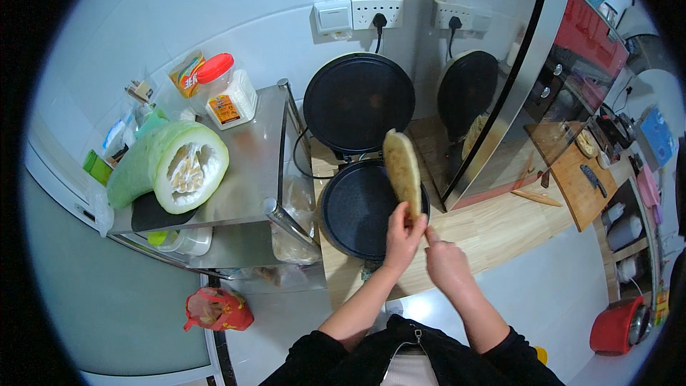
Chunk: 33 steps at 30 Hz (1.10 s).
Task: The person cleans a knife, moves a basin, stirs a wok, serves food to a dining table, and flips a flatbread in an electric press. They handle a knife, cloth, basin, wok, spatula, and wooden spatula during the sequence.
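My left hand (406,236) grips the near edge of a round browned flatbread (403,171), tipped up on its edge over the right side of an electric griddle's lower plate (356,214). The griddle's black upper plate (359,102) stands raised against the wall behind. My right hand (447,262) is closed just right of the bread's near end, around what looks like a thin handle; the rest of that tool is hidden.
At left, a steel shelf (252,155) bears a cut winter melon (217,166) and a red-lidded plastic jar (228,94). A glass-fronted cabinet (536,86) rises close on the right. Beyond it lie a rolling pin (536,197) and a wooden cutting board (576,187) with a knife (593,180).
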Each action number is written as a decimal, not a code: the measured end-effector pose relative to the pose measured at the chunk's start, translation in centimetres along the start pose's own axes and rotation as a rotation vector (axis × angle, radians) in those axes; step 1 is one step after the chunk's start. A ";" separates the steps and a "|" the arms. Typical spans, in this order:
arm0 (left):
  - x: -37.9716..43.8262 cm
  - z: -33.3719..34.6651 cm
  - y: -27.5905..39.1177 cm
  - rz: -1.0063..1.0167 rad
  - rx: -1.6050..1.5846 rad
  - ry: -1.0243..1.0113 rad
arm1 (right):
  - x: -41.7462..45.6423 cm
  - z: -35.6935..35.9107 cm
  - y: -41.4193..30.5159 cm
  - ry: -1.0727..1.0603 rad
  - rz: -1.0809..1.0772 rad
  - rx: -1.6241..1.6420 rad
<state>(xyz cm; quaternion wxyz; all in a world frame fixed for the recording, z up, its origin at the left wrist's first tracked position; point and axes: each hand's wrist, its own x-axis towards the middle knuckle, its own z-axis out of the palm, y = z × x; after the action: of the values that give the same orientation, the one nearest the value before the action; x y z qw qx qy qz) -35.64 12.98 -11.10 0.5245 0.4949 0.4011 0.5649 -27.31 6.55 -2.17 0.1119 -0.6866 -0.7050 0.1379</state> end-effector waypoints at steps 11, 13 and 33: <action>-4.1 -5.9 -0.9 -0.481 -0.596 0.415 | -1.7 3.7 -3.1 -0.218 -0.074 -0.163; -4.2 -5.9 -1.6 -0.512 -0.576 0.420 | -1.8 4.0 -2.5 -0.242 -0.042 -0.183; -6.2 -11.9 -3.0 -0.013 0.838 0.242 | 4.0 2.7 5.3 -0.076 0.045 -0.297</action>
<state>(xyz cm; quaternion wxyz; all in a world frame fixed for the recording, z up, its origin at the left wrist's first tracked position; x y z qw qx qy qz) -46.93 7.99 -17.06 0.2311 0.5926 0.6573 0.4041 -23.41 10.58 -6.63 -0.0209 -0.7055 -0.7058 0.0606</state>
